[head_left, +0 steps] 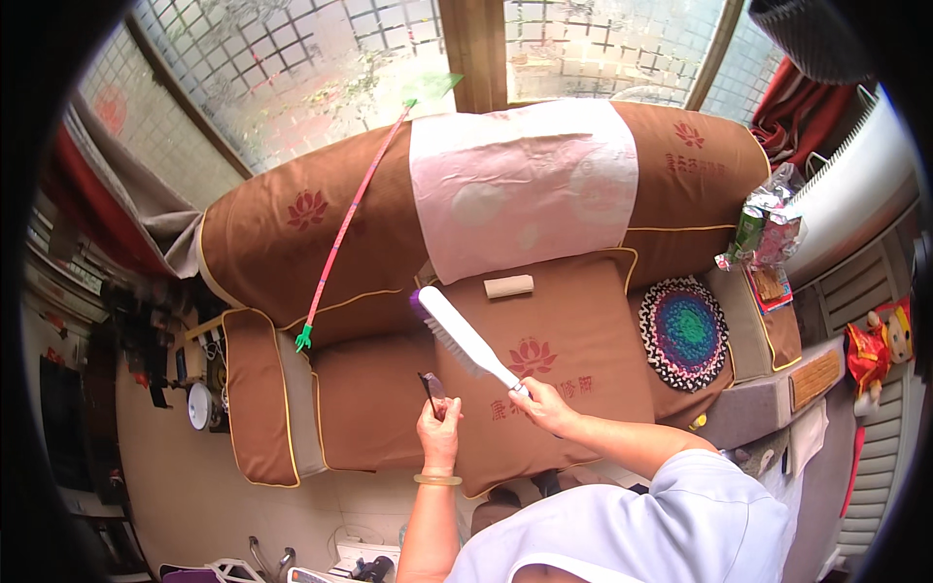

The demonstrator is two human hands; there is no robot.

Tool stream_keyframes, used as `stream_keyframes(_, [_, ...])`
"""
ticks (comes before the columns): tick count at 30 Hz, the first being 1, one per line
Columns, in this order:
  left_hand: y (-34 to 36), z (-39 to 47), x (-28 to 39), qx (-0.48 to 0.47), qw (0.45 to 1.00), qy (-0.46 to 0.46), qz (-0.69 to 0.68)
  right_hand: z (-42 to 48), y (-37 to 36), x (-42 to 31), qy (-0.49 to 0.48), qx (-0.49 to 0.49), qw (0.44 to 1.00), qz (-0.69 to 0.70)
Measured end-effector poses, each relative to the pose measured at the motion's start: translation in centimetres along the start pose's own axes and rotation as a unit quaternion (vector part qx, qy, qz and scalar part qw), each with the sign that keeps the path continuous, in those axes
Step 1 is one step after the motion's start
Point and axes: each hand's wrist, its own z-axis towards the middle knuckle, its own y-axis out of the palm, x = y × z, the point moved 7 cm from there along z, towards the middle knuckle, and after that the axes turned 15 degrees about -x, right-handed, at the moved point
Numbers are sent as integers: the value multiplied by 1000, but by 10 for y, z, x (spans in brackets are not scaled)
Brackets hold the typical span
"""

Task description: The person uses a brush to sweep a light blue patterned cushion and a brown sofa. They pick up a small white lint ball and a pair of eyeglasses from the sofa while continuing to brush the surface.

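My right hand [543,408] grips the handle of a long white bed brush [466,335]. Its pale bristles, purple at the far end, face down and left over the sofa. In my left hand [439,430] are what look like folded dark-lensed glasses [433,390], held upright; a pale bangle [437,479] circles that wrist. Before me is a sofa with brown covers [379,393] edged in yellow piping and printed with red lotus flowers. Beyond the brush, a rolled beige cloth [509,286] lies on the seat, and a pink-and-white cloth [525,197] drapes over the backrest.
A pink fly swatter [355,208] leans across the backrest at left. A round braided mat [684,334] lies on the right seat. Packaged goods in a plastic bag [765,222] rest by the right arm. A doll in red [871,353] is at far right. Windows [612,51] stand behind.
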Motion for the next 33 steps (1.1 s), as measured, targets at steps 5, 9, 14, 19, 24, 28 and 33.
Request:
stream_keyframes(5, [33,8,23,-40,999,16,21,-12,-18,-7,-25,21,999,24])
stream_keyframes(9, [34,8,29,-51,997,18,46,-20,-26,-14,-31,30,998,38])
stream_keyframes(14, [39,18,31,-84,992,2,91,-38,-39,-25,-104,92,990,12])
stream_keyframes(19, [49,24,29,-106,990,44,80,-73,-48,-30,-38,108,989,89])
stream_keyframes(24, [62,22,48,-106,969,100,198,-102,-91,-37,-38,168,984,54])
stream_keyframes(28, [90,37,75,-98,933,176,297,-122,-142,-49,-83,190,978,-17])
stream_keyframes(33, [195,72,116,-97,862,301,397,-147,-239,-53,-128,231,953,-148])
